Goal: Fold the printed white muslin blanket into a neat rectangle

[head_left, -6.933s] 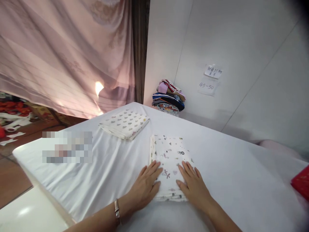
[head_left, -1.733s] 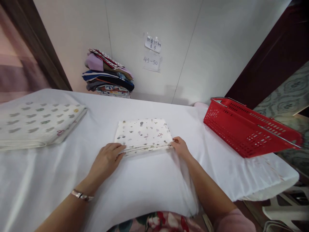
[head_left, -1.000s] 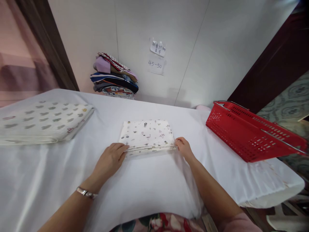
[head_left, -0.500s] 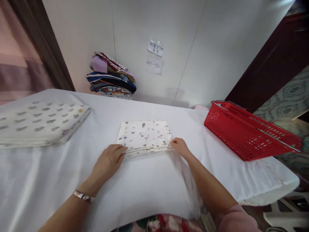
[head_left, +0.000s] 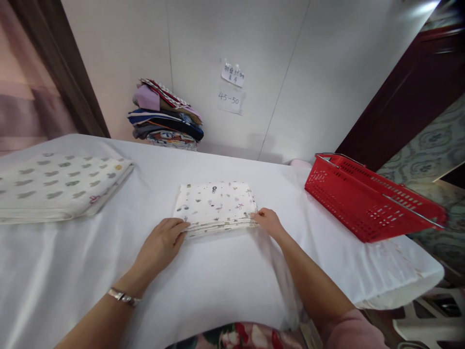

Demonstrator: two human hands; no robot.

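Note:
A white cloth with small printed figures [head_left: 216,203] lies folded into a flat, layered rectangle on the white-covered table [head_left: 218,276]. My left hand [head_left: 165,240] grips its near left corner, thumb and fingers at the layered edge. At the near right corner, my right hand [head_left: 268,221] pinches the same cloth between thumb and fingers. The fold edges face me and look slightly uneven. Parts of my fingertips are hidden by the cloth.
A larger folded cloth with grey mushroom-like prints [head_left: 61,186] lies on the left. A red plastic basket [head_left: 366,203] with metal handles stands at the right. Behind the table's far edge is a stack of folded textiles [head_left: 165,116], near paper notes [head_left: 231,87] on the wall.
My right fingers have shifted slightly left along the cloth's near right corner. My left hand keeps its place on the cloth. The whole view has shifted a little.

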